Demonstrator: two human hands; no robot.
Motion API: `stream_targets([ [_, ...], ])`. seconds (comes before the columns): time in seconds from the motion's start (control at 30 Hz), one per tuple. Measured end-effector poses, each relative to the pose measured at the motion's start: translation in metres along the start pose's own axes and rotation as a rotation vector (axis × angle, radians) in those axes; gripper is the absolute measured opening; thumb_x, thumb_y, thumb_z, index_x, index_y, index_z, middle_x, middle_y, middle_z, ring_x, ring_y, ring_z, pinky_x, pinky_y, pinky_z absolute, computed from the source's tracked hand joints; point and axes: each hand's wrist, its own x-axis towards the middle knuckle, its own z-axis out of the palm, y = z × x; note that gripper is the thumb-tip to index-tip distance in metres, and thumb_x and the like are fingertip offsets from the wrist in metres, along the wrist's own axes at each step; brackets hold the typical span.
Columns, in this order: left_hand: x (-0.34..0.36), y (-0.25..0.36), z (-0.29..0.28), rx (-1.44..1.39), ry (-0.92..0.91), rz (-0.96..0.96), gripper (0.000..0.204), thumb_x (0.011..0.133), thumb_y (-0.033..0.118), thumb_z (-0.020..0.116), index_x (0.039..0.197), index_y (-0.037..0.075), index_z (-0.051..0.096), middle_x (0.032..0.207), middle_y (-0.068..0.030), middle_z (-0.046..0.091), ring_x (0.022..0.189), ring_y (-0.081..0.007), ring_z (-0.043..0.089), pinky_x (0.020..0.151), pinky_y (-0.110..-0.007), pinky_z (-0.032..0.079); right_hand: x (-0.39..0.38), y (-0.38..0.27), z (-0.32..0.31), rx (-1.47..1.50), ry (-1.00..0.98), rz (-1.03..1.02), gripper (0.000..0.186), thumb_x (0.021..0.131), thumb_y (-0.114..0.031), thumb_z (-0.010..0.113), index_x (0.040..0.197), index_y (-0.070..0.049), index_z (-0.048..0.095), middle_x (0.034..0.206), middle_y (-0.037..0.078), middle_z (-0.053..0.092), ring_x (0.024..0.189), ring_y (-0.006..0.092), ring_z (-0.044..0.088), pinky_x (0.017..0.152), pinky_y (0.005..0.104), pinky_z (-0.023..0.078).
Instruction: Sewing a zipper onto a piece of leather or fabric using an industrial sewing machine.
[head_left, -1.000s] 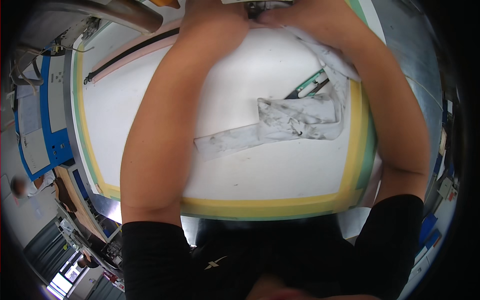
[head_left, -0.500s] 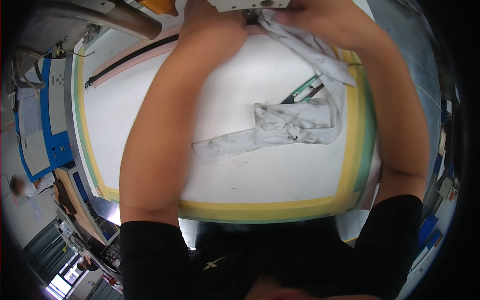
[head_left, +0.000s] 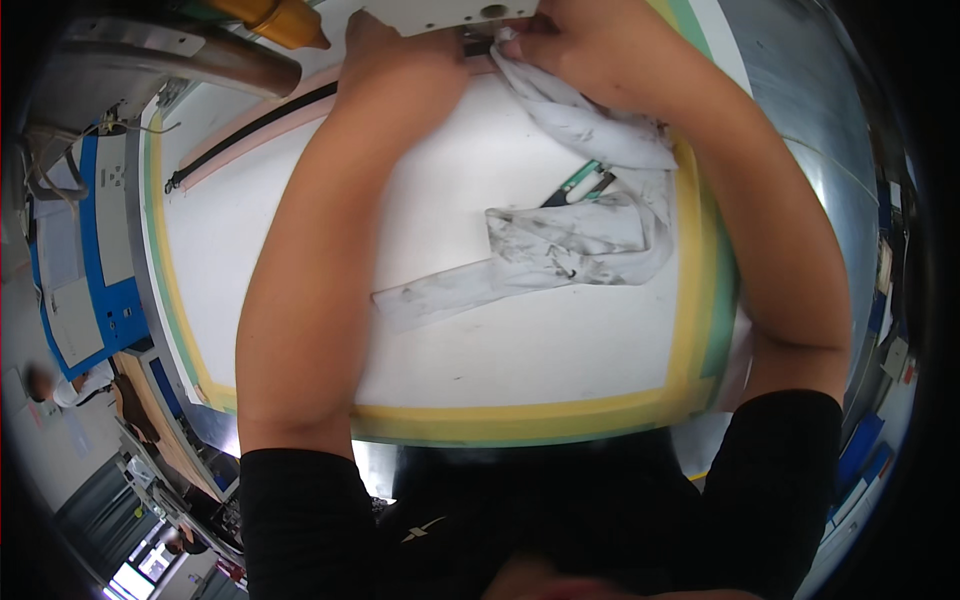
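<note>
My right hand (head_left: 595,55) is closed at the far edge of the white board, pinching one end of a long white cloth (head_left: 570,235) with dark smudges. The cloth trails toward me and lies folded on the board. Thread snips (head_left: 578,185) with green and black handles lie partly beneath it. My left hand (head_left: 408,65) rests over a pink strip with a black band (head_left: 255,122), which reaches out to the left and ends in a small dark metal piece. Most of my left fingers are hidden, so their grip cannot be told.
A pale metal plate with holes (head_left: 450,12) overhangs my fingertips. At the far left are a thick metal cylinder (head_left: 225,58) and an orange pointed part (head_left: 275,20). Yellow and green tape (head_left: 520,420) borders the white board (head_left: 520,350). Other people are in the background at left.
Both hands have shifted slightly left in the view, with the cloth's held end. The hanging part of the cloth has bunched differently. The overhead plate and orange part appear shifted in the view.
</note>
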Motion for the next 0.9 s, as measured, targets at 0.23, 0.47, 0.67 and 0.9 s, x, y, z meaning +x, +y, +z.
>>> stream_targets([
  [0.23,0.0,-0.014,0.026,0.397,0.265,0.378,0.028,0.095,0.012,0.057,0.115,0.003,0.075,0.115,-0.0128,0.073,0.105,-0.0303,0.071,0.089,-0.047,0.057,-0.018,0.0,-0.066,-0.145,-0.196,0.158,0.023,0.085,-0.013,0.077,0.098,0.005,0.075,0.083,0.016,0.074,0.078,0.0258,0.069,0.074,0.037,0.054],
  [0.47,-0.01,-0.016,0.019,0.386,0.159,0.335,0.025,0.091,0.011,0.06,0.108,0.001,0.075,0.105,-0.0129,0.074,0.095,-0.0321,0.072,0.081,-0.049,0.057,-0.004,-0.011,-0.015,0.167,-0.042,0.149,0.03,0.088,-0.01,0.077,0.113,0.005,0.072,0.096,0.017,0.076,0.087,0.024,0.07,0.082,0.0354,0.055],
  [0.67,-0.009,-0.003,0.0,0.076,0.118,0.197,0.025,0.09,0.008,0.058,0.108,-0.003,0.072,0.108,-0.0208,0.072,0.103,-0.0394,0.068,0.092,-0.05,0.052,-0.002,0.011,0.016,0.046,0.264,-0.283,0.034,0.087,-0.008,0.074,0.119,0.002,0.07,0.105,0.023,0.075,0.096,0.0394,0.072,0.087,0.0421,0.056],
  [0.9,-0.003,-0.008,0.007,-0.023,0.247,0.231,0.024,0.089,0.007,0.058,0.105,-0.003,0.072,0.108,-0.0227,0.071,0.104,-0.0406,0.067,0.093,-0.05,0.051,0.0,0.009,-0.009,-0.156,0.12,0.071,0.023,0.087,-0.006,0.073,0.107,0.005,0.074,0.09,0.022,0.075,0.087,0.0355,0.072,0.081,0.0407,0.057],
])
